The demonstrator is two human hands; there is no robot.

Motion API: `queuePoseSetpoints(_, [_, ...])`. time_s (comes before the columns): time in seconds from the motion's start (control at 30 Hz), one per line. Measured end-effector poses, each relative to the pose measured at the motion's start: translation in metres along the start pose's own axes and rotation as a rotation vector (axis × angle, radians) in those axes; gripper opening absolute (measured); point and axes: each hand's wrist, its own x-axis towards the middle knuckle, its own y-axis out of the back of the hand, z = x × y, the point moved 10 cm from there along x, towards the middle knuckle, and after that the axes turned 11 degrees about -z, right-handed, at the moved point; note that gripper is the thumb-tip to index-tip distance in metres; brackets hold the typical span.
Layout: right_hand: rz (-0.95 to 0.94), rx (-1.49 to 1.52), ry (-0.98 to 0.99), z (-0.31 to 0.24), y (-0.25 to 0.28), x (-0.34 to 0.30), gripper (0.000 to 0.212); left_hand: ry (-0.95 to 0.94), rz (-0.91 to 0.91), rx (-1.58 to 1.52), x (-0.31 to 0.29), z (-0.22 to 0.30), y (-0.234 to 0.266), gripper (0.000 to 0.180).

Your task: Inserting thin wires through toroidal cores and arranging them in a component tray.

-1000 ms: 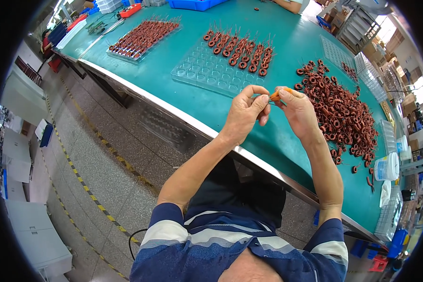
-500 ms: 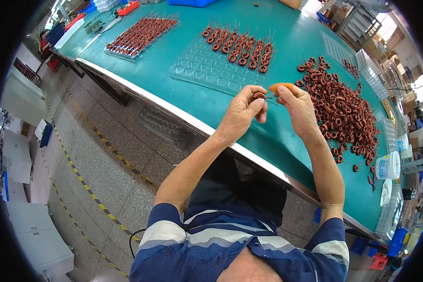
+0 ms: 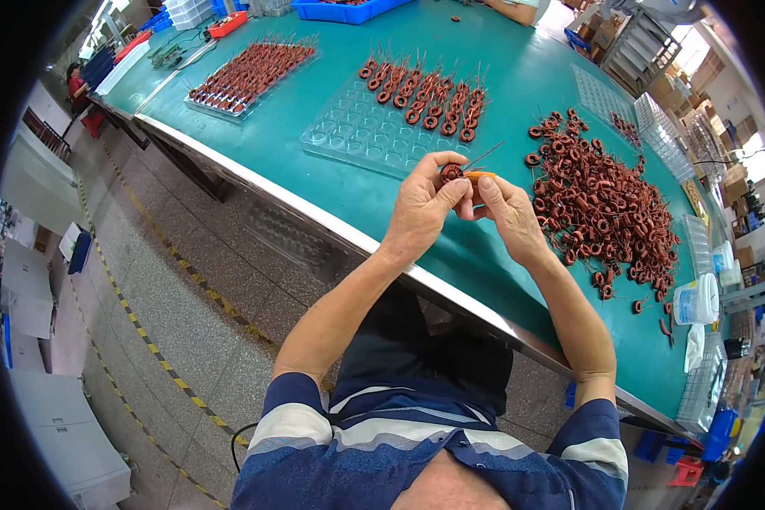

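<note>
Over the front of the green table, my left hand (image 3: 418, 206) pinches a ring coil (image 3: 450, 172) wound with red-brown wire. A thin wire lead sticks up from the coil toward the far right. My right hand (image 3: 517, 219) is closed around a slim orange tool (image 3: 480, 175), held right against the coil. Fingers cover most of the tool, so its exact kind is hidden. Beyond my hands lies a clear plastic tray (image 3: 346, 129) of round pockets, its far and right part filled with rows of similar coils (image 3: 433, 109). To the right spreads a large heap of loose coils (image 3: 608, 204).
A second tray (image 3: 251, 75) full of coils sits at the far left. White tub (image 3: 697, 299), red-handled tool (image 3: 667, 330) and wire basket (image 3: 704, 387) line the right side. A blue bin (image 3: 348, 10) and another person's arm (image 3: 514, 10) are at the far edge.
My right hand has moved left, bringing the orange tool up against the coil. My left hand has shifted slightly left, and the wire lead now points upward.
</note>
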Motion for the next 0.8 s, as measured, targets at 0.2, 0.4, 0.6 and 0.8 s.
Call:
queuePoseSetpoints(0.2, [0.258,-0.351,0.143,-0.03,0.011,-0.012,0.032,-0.036,-0.002,0.114,0.001,0.003,-0.004,0.021])
queuePoseSetpoints(0.4, [0.372,-1.227,0.795,-0.105,-0.038,-0.051,0.006,-0.05,0.052,0.404,-0.008,0.014,-0.008,0.02])
queuePoseSetpoints(0.6, [0.28,-0.352,0.198,-0.063,0.012,-0.034,0.027,-0.02,-0.003,0.304,-0.014,0.02,-0.015,0.02])
queuePoseSetpoints(0.8, [0.239,-0.269,0.209,-0.047,0.01,-0.02,0.031,0.014,-0.033,0.225,-0.01,0.011,-0.005,0.019])
